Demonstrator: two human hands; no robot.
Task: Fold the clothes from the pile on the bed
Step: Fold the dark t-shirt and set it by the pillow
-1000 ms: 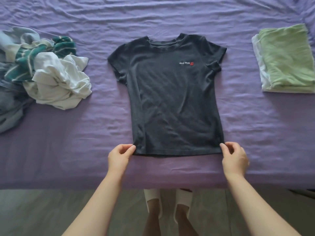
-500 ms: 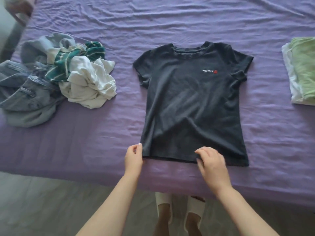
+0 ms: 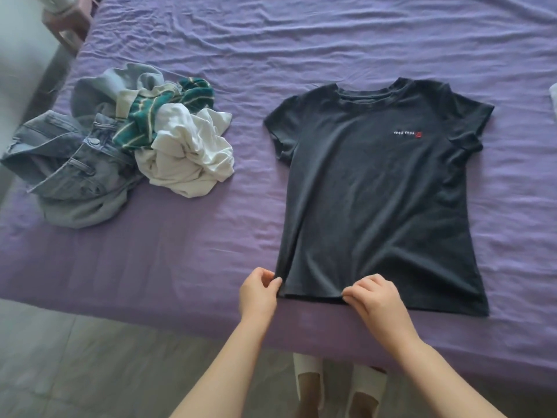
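A dark navy T-shirt [image 3: 376,188] lies flat, front up, on the purple bed [image 3: 301,40], collar away from me and a small white and red logo on the chest. My left hand [image 3: 259,292] pinches the hem at its near left corner. My right hand [image 3: 375,298] pinches the hem a short way to the right, near the middle of the bottom edge. To the left sits the unfolded pile [image 3: 120,146]: light blue jeans, a green striped garment and a crumpled white garment.
The bed's near edge runs just below my hands, with grey floor [image 3: 75,357] and my feet in white slippers [image 3: 310,378] under it. A small pink stool [image 3: 67,22] stands past the far left corner. A bit of white cloth [image 3: 553,98] shows at the right edge.
My right hand has slid left along the hem from the right corner toward the middle. The left hand stays on the left corner. The view has swung left, so the folded green stack left the frame.
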